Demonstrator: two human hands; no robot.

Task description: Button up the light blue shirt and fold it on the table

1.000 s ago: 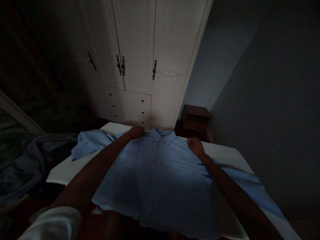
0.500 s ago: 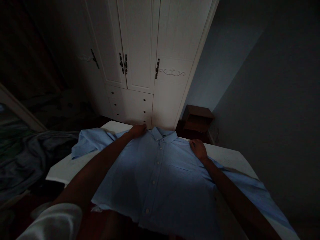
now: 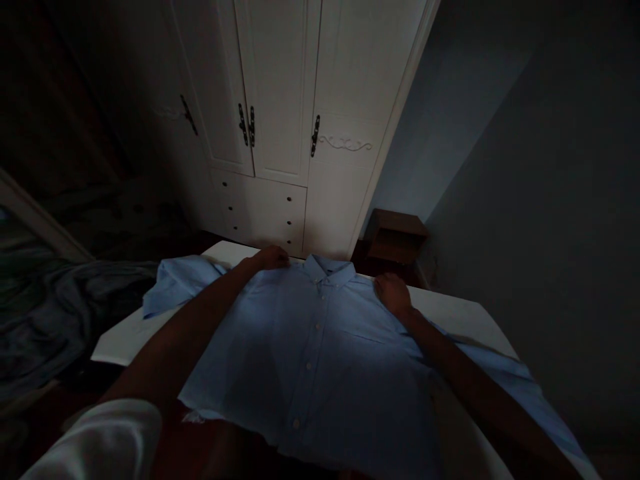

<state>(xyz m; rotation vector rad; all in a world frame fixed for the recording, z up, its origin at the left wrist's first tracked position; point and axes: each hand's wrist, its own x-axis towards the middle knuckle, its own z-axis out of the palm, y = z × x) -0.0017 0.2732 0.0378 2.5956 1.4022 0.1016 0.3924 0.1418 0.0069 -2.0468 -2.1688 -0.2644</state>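
Observation:
A light blue button-up shirt (image 3: 320,360) lies front up across a white table (image 3: 465,317), its collar at the far side and its hem over the near edge. My left hand (image 3: 273,257) is closed on the shirt's shoulder seam left of the collar. On the other shoulder, my right hand (image 3: 393,293) has its fingers curled round the cloth. One sleeve is bunched at the left; the other stretches out to the right under my right forearm. My fingertips are mostly hidden in the dim light.
A white wardrobe (image 3: 280,87) with dark handles and drawers stands beyond the table. To its right, a small brown open cabinet (image 3: 397,233) sits by the wall. Dark crumpled cloth (image 3: 65,327) lies to the left of the table.
Both hands have shifted slightly left at the shoulders, and the fingers of my right hand are more curled. The collar has moved very slightly; the shirt otherwise lies the same.

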